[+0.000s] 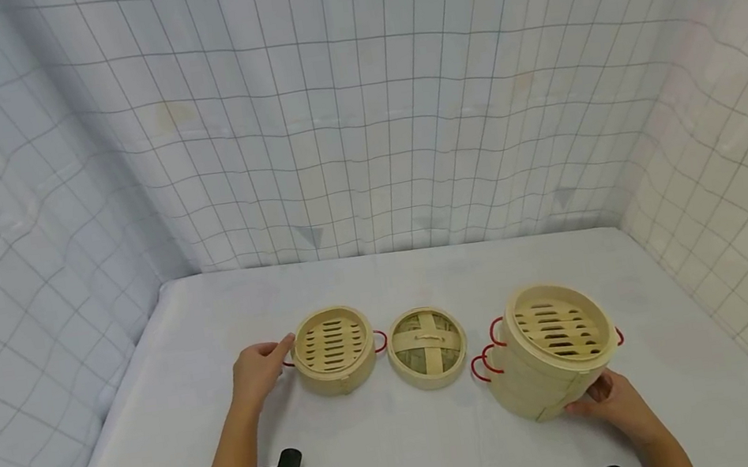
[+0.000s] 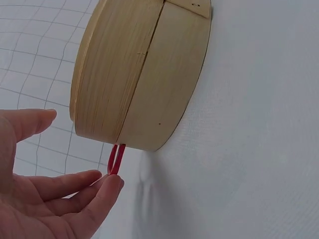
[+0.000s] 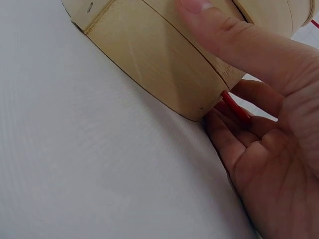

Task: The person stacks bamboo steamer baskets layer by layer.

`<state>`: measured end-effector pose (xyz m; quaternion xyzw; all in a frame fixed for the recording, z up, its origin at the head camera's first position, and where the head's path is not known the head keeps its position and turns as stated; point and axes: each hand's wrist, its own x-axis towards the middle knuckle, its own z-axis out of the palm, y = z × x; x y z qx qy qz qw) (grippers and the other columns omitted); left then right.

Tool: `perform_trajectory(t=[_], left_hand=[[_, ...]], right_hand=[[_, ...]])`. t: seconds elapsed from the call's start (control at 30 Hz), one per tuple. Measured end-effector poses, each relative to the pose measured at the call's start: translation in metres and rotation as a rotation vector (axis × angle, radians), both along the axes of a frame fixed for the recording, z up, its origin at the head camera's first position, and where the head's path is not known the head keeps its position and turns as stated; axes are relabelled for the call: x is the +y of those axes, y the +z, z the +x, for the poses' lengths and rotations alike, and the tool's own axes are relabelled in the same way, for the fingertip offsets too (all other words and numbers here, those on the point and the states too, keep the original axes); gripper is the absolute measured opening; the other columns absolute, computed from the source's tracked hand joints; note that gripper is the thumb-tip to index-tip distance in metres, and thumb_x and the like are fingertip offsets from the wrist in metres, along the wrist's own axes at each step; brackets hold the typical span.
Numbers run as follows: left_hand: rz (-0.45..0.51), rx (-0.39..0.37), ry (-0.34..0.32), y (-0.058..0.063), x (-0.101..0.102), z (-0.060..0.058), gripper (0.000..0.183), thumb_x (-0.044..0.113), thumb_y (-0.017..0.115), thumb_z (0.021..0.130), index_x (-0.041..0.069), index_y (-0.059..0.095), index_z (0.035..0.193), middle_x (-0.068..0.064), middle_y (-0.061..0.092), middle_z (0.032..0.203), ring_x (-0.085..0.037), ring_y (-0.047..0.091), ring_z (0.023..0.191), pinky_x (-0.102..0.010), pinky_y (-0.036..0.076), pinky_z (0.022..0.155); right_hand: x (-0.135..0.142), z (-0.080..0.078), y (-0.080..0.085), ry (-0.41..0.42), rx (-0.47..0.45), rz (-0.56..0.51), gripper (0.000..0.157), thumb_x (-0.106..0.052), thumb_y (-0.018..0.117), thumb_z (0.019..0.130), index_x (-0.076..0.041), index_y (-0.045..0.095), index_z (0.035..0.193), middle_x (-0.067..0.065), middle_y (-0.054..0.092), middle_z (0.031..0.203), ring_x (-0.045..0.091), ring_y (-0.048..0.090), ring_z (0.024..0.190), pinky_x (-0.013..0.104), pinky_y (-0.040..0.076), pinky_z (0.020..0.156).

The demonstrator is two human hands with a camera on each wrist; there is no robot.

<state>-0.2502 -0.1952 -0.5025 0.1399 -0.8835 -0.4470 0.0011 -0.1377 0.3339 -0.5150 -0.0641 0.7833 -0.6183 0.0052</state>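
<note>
A round bamboo steamer basket (image 1: 334, 349) with a slatted floor and red side handles sits on the white table, left of centre. My left hand (image 1: 258, 369) is at its left side, fingers mostly extended. In the left wrist view, the fingertips (image 2: 114, 186) touch the red handle (image 2: 116, 158), while the thumb stands apart from the basket wall. To the right is a stack of steamer baskets (image 1: 538, 378) with several red handles. My right hand (image 1: 613, 403) grips its lowest part, thumb (image 3: 234, 42) against the bamboo wall and fingers curled behind near a red handle (image 3: 235, 107).
Between the basket and the stack lies a round woven steamer lid (image 1: 427, 347) with a crossed band on top. White cloth (image 1: 377, 456) covers the table. White sheets with a grid pattern (image 1: 356, 108) hang behind and at both sides.
</note>
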Motion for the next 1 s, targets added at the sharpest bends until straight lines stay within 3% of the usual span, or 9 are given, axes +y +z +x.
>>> perform_trajectory(t=[0.07, 0.1, 0.17, 0.33, 0.4, 0.53, 0.67, 0.9, 1.0], left_hand=[[-0.018, 0.007, -0.009, -0.018, -0.005, -0.010, 0.083, 0.074, 0.038, 0.064, 0.004, 0.054, 0.105, -0.009, 0.056, 0.091, -0.018, 0.053, 0.075, -0.030, 0.044, 0.058], [-0.016, 0.000, -0.013, -0.018, -0.004, -0.011, 0.081, 0.073, 0.038, 0.064, 0.005, 0.054, 0.104, -0.009, 0.056, 0.090, -0.018, 0.053, 0.075, -0.030, 0.044, 0.058], [-0.010, -0.010, -0.045, -0.013, -0.003, -0.009, 0.082, 0.071, 0.040, 0.065, 0.002, 0.054, 0.105, -0.009, 0.057, 0.089, -0.017, 0.053, 0.073, -0.028, 0.044, 0.057], [0.092, -0.051, -0.086, 0.017, 0.009, 0.006, 0.077, 0.062, 0.050, 0.068, -0.004, 0.052, 0.107, -0.012, 0.057, 0.089, -0.016, 0.054, 0.074, -0.022, 0.042, 0.049], [0.158, -0.062, -0.105, 0.032, 0.013, 0.013, 0.074, 0.056, 0.054, 0.070, -0.008, 0.050, 0.107, -0.016, 0.057, 0.093, -0.018, 0.055, 0.077, -0.023, 0.045, 0.051], [0.271, -0.085, -0.138, 0.045, 0.016, 0.017, 0.062, 0.043, 0.059, 0.074, -0.009, 0.051, 0.106, -0.017, 0.055, 0.097, -0.018, 0.055, 0.081, -0.030, 0.047, 0.068], [0.335, -0.114, -0.149, 0.047, 0.012, 0.015, 0.054, 0.038, 0.059, 0.076, -0.008, 0.055, 0.103, -0.012, 0.055, 0.094, -0.017, 0.053, 0.082, -0.030, 0.045, 0.074], [0.347, -0.129, -0.195, 0.046, 0.007, 0.010, 0.056, 0.038, 0.060, 0.075, -0.010, 0.053, 0.103, -0.013, 0.054, 0.095, -0.018, 0.052, 0.084, -0.031, 0.044, 0.075], [0.356, -0.141, -0.172, 0.044, 0.006, 0.007, 0.054, 0.037, 0.061, 0.074, -0.009, 0.054, 0.102, -0.012, 0.054, 0.095, -0.017, 0.053, 0.082, -0.030, 0.045, 0.074]], right_hand=[[-0.001, 0.001, 0.000, 0.000, 0.007, -0.002, 0.071, 0.002, 0.071, 0.060, 0.003, 0.035, 0.122, -0.008, 0.049, 0.113, 0.002, 0.045, 0.103, 0.013, 0.036, 0.080], [-0.001, 0.001, 0.000, 0.001, 0.010, -0.003, 0.071, 0.003, 0.071, 0.060, 0.003, 0.036, 0.121, -0.007, 0.049, 0.113, 0.002, 0.044, 0.103, 0.013, 0.035, 0.081], [-0.002, 0.002, 0.001, 0.005, 0.008, -0.004, 0.070, 0.003, 0.071, 0.061, 0.002, 0.036, 0.121, -0.006, 0.049, 0.114, 0.004, 0.044, 0.103, 0.014, 0.036, 0.081], [-0.001, 0.002, 0.001, 0.013, -0.007, -0.004, 0.067, 0.003, 0.070, 0.062, 0.000, 0.038, 0.121, -0.003, 0.049, 0.114, 0.006, 0.046, 0.102, 0.016, 0.037, 0.080], [-0.001, 0.002, 0.001, 0.018, -0.004, -0.005, 0.068, 0.003, 0.070, 0.062, 0.001, 0.037, 0.121, -0.002, 0.050, 0.114, 0.006, 0.046, 0.103, 0.016, 0.037, 0.080], [0.000, 0.002, 0.002, 0.017, 0.016, 0.010, 0.071, 0.002, 0.071, 0.061, 0.001, 0.036, 0.122, -0.004, 0.048, 0.116, 0.003, 0.043, 0.105, 0.014, 0.034, 0.082], [0.001, 0.001, 0.003, 0.027, 0.020, 0.032, 0.072, -0.002, 0.071, 0.064, -0.002, 0.033, 0.125, -0.004, 0.044, 0.120, 0.001, 0.041, 0.107, 0.012, 0.033, 0.082], [0.000, 0.000, 0.003, 0.010, -0.031, 0.021, 0.072, -0.002, 0.071, 0.064, -0.004, 0.033, 0.125, -0.005, 0.044, 0.120, 0.001, 0.042, 0.105, 0.014, 0.034, 0.082], [0.000, 0.000, 0.003, 0.017, -0.024, 0.021, 0.072, -0.002, 0.070, 0.064, -0.004, 0.033, 0.125, -0.005, 0.044, 0.120, 0.001, 0.041, 0.106, 0.013, 0.034, 0.082]])
